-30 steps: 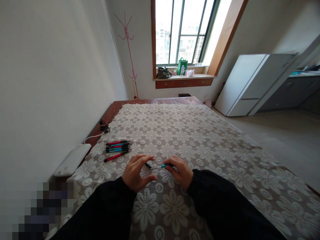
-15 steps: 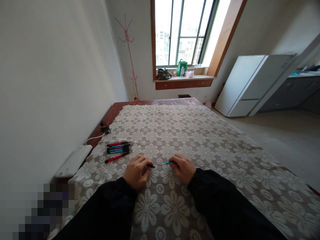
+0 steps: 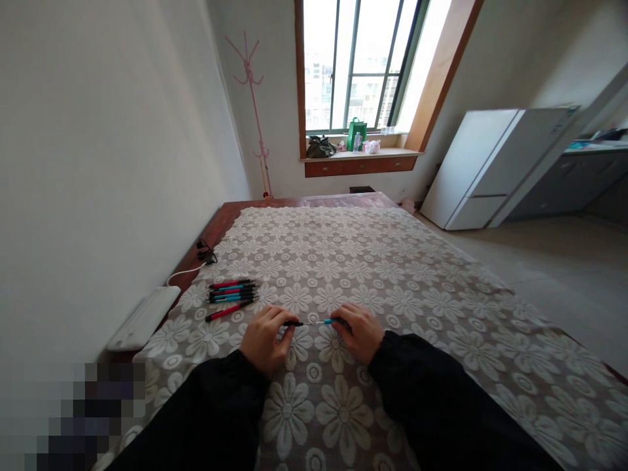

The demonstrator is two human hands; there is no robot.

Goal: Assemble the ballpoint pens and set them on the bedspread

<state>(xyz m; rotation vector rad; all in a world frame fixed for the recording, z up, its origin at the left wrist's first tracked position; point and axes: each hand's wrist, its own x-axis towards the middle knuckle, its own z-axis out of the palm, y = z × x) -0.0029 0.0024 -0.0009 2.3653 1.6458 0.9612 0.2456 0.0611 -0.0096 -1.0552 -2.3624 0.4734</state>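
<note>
My left hand pinches a short black pen piece between thumb and fingers. Across from it, my right hand is closed on a blue pen barrel, part of which its fingers hide. A thin pale refill spans the gap between the two pieces, lying in line with them. Both hands rest low over the flowered tablecloth. Left of my left hand, several red, blue and black pens lie side by side, with one red pen slightly apart and slanted.
A white power strip-like box with a cord sits at the table's left edge by the wall. Beyond the table stand a pink coat rack, a windowsill with a green bag, and a white fridge.
My left hand's fingers have shifted slightly on the black piece, which now sits a little higher and more level with the refill. My right hand has hardly moved.
</note>
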